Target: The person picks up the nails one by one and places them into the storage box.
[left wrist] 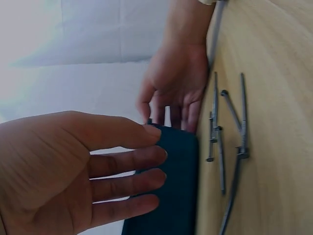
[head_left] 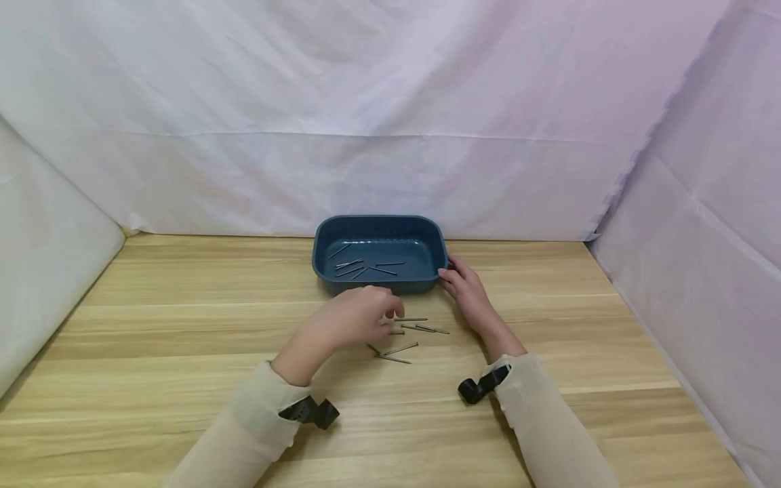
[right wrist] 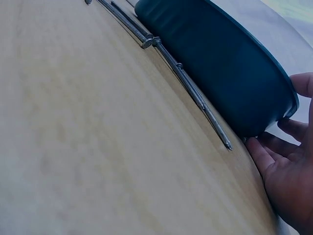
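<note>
item: blue tray (head_left: 427, 227), rounded rectangular, plastic-looking, standing on the wooden table (head_left: 183, 339) near its far edge, centred before the person. contents: several nails in the tray (head_left: 365, 266), lying flat and scattered on its floor.

item: loose nails on the table (head_left: 409, 335), a small scatter just in front of the tray's near wall, lying flat at mixed angles, some crossing or touching one another; the left wrist view shows the same group (left wrist: 230, 132) alongside the tray's dark side (left wrist: 176, 186), and the right wrist view shows them (right wrist: 190, 85) running close beside the tray wall (right wrist: 230, 63).

item: left hand (head_left: 350, 318), hovering over the left end of the loose nails, just short of the tray. the left wrist view shows its fingers (left wrist: 127, 161) stretched out straight and slightly apart, palm bare, holding nothing.

item: right hand (head_left: 466, 288), at the tray's right near corner, fingertips touching the wall under the rim, fingers lightly bent; the right wrist view shows fingertips (right wrist: 261, 154) against the base of that corner. no nail in it.

surroundings: pale sleeves (head_left: 549, 420) on both arms, a black wrist mount (head_left: 478, 388) on each; white sheeting (head_left: 366, 102) behind and to both sides of the table.
</note>
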